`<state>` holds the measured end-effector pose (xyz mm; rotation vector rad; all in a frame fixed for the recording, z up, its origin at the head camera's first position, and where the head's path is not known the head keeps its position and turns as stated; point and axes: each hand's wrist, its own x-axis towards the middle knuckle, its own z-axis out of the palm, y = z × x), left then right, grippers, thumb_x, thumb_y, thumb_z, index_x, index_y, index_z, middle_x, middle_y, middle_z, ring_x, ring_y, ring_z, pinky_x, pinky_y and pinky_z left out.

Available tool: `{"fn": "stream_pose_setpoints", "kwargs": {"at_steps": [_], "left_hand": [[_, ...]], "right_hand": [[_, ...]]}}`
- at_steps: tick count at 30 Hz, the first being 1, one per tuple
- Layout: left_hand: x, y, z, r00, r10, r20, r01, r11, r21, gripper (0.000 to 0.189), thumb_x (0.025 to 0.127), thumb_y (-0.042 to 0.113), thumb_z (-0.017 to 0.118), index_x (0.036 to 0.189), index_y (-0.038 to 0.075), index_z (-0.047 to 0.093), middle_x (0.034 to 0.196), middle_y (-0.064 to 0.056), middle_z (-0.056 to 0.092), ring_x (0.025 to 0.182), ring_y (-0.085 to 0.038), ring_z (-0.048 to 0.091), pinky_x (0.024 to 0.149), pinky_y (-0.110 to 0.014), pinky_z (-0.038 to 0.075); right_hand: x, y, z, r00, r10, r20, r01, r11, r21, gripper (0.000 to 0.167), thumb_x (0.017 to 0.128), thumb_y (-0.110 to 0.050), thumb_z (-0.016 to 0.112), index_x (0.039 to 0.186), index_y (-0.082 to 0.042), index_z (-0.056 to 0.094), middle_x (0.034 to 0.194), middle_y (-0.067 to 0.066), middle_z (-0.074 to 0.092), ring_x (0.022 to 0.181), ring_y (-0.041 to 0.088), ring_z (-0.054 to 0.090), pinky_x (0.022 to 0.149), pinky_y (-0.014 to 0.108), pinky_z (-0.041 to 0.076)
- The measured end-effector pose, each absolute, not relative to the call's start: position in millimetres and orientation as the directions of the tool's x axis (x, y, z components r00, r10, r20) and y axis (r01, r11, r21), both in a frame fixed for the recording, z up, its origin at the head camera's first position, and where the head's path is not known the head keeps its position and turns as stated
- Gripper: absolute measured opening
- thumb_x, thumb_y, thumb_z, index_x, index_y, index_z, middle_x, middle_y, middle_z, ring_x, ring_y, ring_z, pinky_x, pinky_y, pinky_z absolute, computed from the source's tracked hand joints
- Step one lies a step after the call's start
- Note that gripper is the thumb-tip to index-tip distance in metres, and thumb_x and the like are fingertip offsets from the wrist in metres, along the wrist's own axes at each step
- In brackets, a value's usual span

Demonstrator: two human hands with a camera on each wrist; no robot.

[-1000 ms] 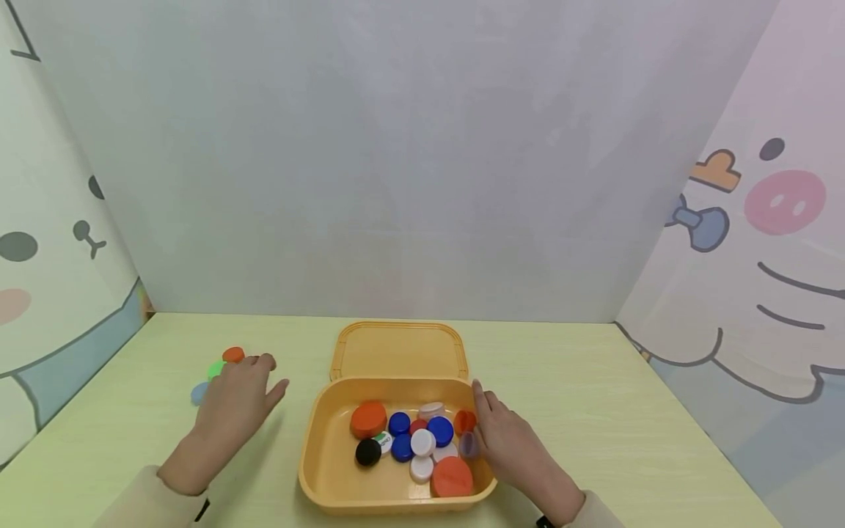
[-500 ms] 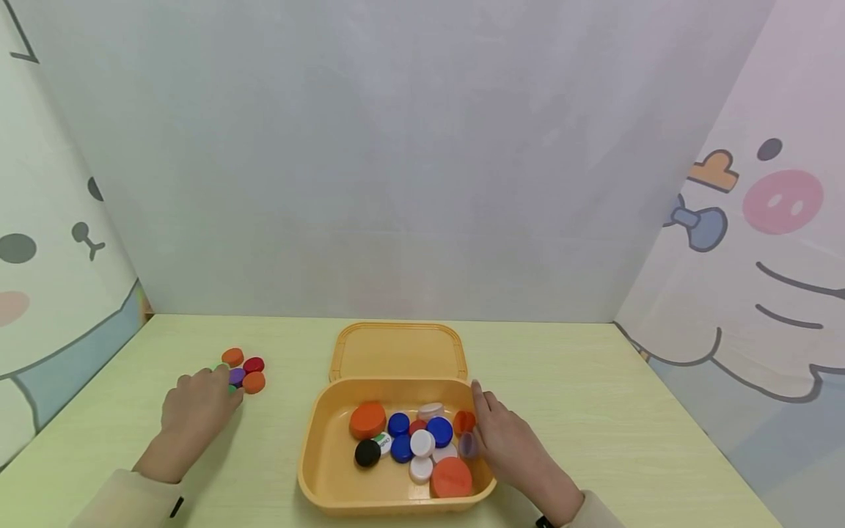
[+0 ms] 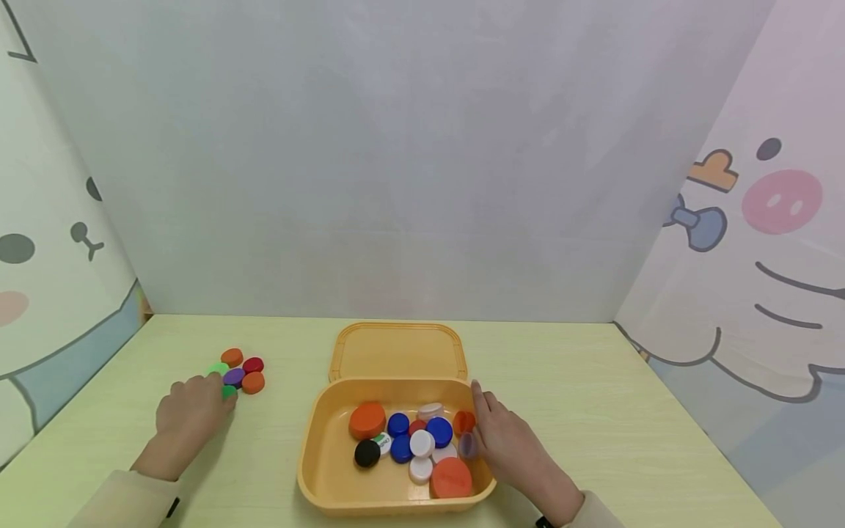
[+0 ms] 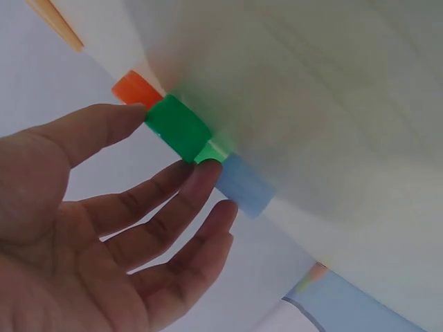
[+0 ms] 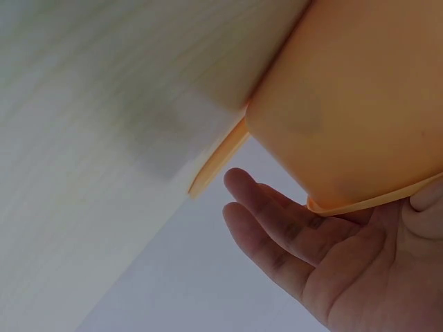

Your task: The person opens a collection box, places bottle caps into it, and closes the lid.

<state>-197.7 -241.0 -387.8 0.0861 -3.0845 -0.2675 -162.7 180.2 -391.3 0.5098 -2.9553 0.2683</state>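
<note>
In the head view my left hand [image 3: 189, 412] is at the left of the table, by a loose cluster of coloured bottle caps. It pinches a green bottle cap [image 4: 178, 128] between thumb and fingertips, as the left wrist view shows. Behind that cap are an orange cap [image 4: 136, 88] and a light blue cap [image 4: 243, 185]. A purple cap [image 3: 234, 377] and a red cap [image 3: 254, 364] lie close by. My right hand [image 3: 515, 449] rests on the right rim of a yellow-orange box [image 3: 330, 480], its fingers mostly straight along the edge.
Inside the box are several caps, among them a black cap [image 3: 367, 453], a large orange cap [image 3: 367, 420] and a white cap [image 3: 422, 443]. The lid [image 3: 399, 350] lies flat behind the box. A grey wall [image 3: 396, 183] bounds the table at the back.
From above the cluster, my left hand has come down and toward me on its left, uncovering several caps, and now pinches the green bottle cap. My right hand stays on the box.
</note>
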Motion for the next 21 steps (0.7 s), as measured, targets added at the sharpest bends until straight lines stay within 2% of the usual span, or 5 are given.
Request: {"fn": "stream_pose_setpoints", "kwargs": {"at_steps": [8, 15, 21], "left_hand": [[-200.3, -244.7, -391.4, -0.998, -0.059, 0.028, -0.053, 0.986, 0.157, 0.028, 0.082, 0.018, 0.063, 0.081, -0.008, 0.051, 0.066, -0.014, 0.048, 0.064, -0.033, 0.046, 0.048, -0.035, 0.040], [-200.5, -244.5, -391.5, -0.998, -0.063, 0.025, -0.059, 0.987, 0.149, 0.033, 0.081, 0.020, 0.065, 0.084, -0.009, 0.050, 0.067, -0.015, 0.049, 0.064, -0.031, 0.046, 0.049, -0.035, 0.041], [-197.9, -240.7, -388.4, -0.995, -0.049, 0.082, -0.037, 0.990, 0.139, 0.035, 0.080, 0.021, 0.067, 0.086, -0.009, 0.050, 0.068, -0.015, 0.049, 0.062, -0.031, 0.046, 0.048, -0.036, 0.041]], "right_hand": [[-162.7, 180.3, -391.5, -0.934, -0.319, 0.158, -0.342, 0.927, -0.153, 0.053, 0.092, -0.017, 0.047, 0.137, 0.006, 0.033, 0.119, 0.016, 0.053, 0.083, 0.021, 0.059, 0.076, 0.038, 0.053], [-162.8, 179.9, -392.1, -0.937, -0.314, 0.154, -0.336, 0.930, -0.150, 0.054, 0.091, -0.017, 0.049, 0.137, 0.005, 0.033, 0.118, 0.015, 0.053, 0.080, 0.019, 0.057, 0.076, 0.037, 0.053], [-162.7, 180.3, -392.1, -0.936, -0.315, 0.156, -0.337, 0.930, -0.146, 0.054, 0.091, -0.018, 0.048, 0.138, 0.005, 0.033, 0.118, 0.015, 0.053, 0.081, 0.019, 0.058, 0.076, 0.037, 0.053]]}}
